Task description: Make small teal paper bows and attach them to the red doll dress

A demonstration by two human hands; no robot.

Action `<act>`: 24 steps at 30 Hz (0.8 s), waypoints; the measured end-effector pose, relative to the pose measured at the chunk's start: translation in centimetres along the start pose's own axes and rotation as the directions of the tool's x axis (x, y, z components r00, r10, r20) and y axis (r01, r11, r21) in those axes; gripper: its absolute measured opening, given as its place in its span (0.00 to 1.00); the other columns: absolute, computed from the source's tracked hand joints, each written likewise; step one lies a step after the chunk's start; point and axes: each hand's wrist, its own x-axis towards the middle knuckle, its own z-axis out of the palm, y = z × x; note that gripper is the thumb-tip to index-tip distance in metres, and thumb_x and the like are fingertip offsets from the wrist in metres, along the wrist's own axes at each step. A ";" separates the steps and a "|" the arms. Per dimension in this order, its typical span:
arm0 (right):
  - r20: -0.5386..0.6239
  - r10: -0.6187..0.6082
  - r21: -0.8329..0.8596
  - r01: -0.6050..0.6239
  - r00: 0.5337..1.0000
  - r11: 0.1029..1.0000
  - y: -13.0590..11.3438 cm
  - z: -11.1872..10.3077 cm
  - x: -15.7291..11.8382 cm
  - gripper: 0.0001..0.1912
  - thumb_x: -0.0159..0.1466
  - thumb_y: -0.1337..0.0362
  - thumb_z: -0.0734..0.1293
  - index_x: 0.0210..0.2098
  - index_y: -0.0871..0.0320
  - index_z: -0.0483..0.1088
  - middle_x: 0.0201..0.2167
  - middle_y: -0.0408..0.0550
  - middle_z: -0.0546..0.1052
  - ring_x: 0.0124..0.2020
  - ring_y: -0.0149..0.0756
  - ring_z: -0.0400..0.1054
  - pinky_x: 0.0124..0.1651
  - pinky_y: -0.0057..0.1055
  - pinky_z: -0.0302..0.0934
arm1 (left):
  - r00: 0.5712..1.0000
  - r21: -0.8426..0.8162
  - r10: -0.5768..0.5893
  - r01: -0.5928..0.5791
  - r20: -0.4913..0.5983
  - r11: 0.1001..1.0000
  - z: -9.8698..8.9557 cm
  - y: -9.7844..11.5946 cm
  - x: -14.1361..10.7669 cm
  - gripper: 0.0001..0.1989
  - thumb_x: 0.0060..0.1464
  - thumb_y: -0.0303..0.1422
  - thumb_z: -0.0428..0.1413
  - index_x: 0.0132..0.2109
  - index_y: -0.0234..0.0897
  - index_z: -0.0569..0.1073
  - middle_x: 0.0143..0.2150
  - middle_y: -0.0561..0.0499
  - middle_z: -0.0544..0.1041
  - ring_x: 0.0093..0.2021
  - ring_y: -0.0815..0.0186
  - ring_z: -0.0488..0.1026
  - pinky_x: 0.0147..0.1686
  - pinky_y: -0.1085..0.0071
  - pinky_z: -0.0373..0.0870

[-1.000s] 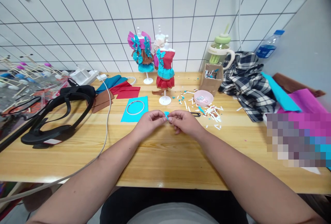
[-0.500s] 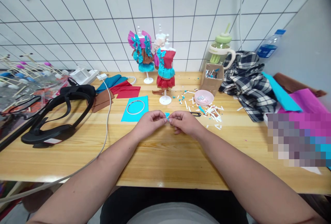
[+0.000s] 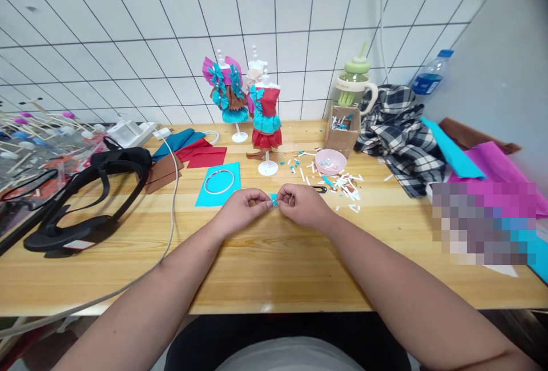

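Observation:
Between my fingertips is a small blue crepe paper bow (image 3: 274, 200), partly covered by the fingers. My left hand (image 3: 248, 206) pinches its left side, and my right hand (image 3: 299, 204) pinches its right side. Just beyond stands a white mini dress form (image 3: 266, 114) in a red and blue paper dress with little blue bows on it. A silver ring (image 3: 219, 182) lies on a blue paper sheet (image 3: 201, 197) left of my hands. Right of them, a small black tool (image 3: 319, 189) is partly hidden behind my right hand.
Paper scraps (image 3: 349, 185) surround a pink bowl (image 3: 331, 162). Behind are a cardboard box (image 3: 342, 134), a green-lidded bottle (image 3: 356, 83) and plaid cloth (image 3: 396, 125). A black headset (image 3: 89, 211) and white cable (image 3: 173, 211) lie left. Another dressed form (image 3: 229, 94) stands at the back.
The view has shifted slightly to the right. Between my fingers the blue paper shows a little more, and its shape has turned somewhat; both hands still pinch it.

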 end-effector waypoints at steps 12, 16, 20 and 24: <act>0.159 0.263 0.490 -0.307 0.952 0.816 -0.5 0.5 0.4 0.09 0.53 0.61 0.70 0.30 0.57 0.69 0.21 0.38 0.68 0.19 0.25 0.61 0.21 0.25 0.66 | 0.999 -0.030 0.008 -0.009 -0.044 0.999 0.0 -0.3 0.2 0.16 0.48 0.45 0.59 0.34 0.36 0.79 0.34 0.48 0.81 0.36 0.62 0.75 0.38 0.70 0.68; 0.169 0.260 0.457 -0.309 0.951 0.834 -0.3 0.4 0.4 0.09 0.53 0.60 0.71 0.28 0.57 0.69 0.20 0.38 0.67 0.18 0.25 0.60 0.19 0.24 0.64 | 0.996 0.044 0.045 -0.041 -0.082 0.998 0.2 -0.1 0.1 0.15 0.49 0.44 0.58 0.34 0.37 0.79 0.35 0.48 0.80 0.37 0.61 0.74 0.39 0.69 0.69; 0.126 0.233 0.315 -0.262 0.964 0.912 0.4 0.3 0.5 0.07 0.54 0.60 0.69 0.30 0.57 0.71 0.21 0.39 0.71 0.19 0.26 0.62 0.20 0.24 0.60 | 0.991 0.167 0.074 -0.056 -0.108 0.984 -0.2 0.0 0.1 0.13 0.50 0.43 0.56 0.34 0.38 0.79 0.35 0.49 0.80 0.38 0.61 0.74 0.39 0.68 0.68; 0.008 0.111 -0.030 -0.110 0.994 0.993 0.9 -0.1 0.4 0.05 0.56 0.63 0.68 0.32 0.55 0.75 0.26 0.42 0.77 0.26 0.30 0.68 0.29 0.26 0.58 | 0.960 0.440 0.181 -0.071 -0.214 0.895 -2.4 -0.6 0.4 0.12 0.54 0.40 0.54 0.36 0.40 0.79 0.38 0.47 0.79 0.40 0.58 0.73 0.43 0.65 0.65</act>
